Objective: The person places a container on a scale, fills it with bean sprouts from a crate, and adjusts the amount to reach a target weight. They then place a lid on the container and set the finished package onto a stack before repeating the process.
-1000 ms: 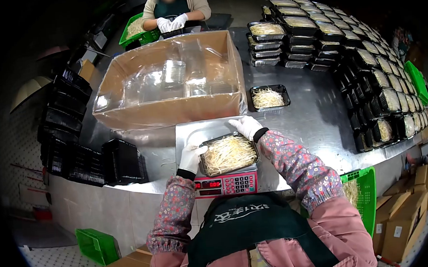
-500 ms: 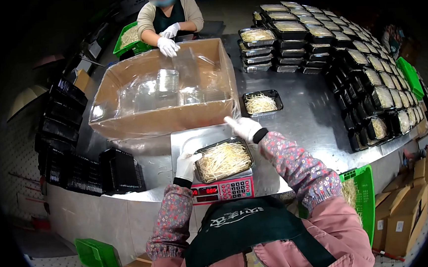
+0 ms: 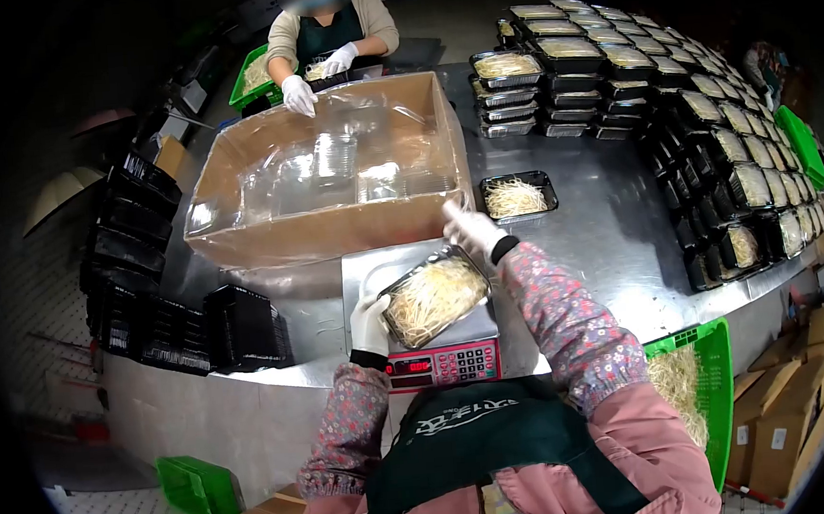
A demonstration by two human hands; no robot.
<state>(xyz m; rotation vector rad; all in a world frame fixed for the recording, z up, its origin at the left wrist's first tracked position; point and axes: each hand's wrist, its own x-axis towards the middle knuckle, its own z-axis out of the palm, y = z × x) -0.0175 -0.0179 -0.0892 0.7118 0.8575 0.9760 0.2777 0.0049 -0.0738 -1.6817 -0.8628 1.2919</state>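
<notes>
At the near edge of the tabletop, a scale stands with its keypad and display turned towards me, presumably for ease of reading. Above its platform is a black tray filled with bean sprouts, lying askew to the platform's edges. My left hand is closed on the tray's left side, thumb at the rim; a grip there appears chosen to leave the contents uncovered. Red digits on the display look like zeros, consistent with the hand bearing the weight, though contact beneath is not visible. My right hand is just beyond the tray's far corner, by the near right corner of a cardboard box; it is blurred, fingers partly extended, and I cannot tell whether it has hold of anything. The box contains clear plastic pieces, placed, I judge, within reach of both me and the person opposite. A second filled tray stands just right of the box. Stacked trays line the tabletop's right edge, likely stacked to save space; nested black trays stand near its left corner.
</notes>
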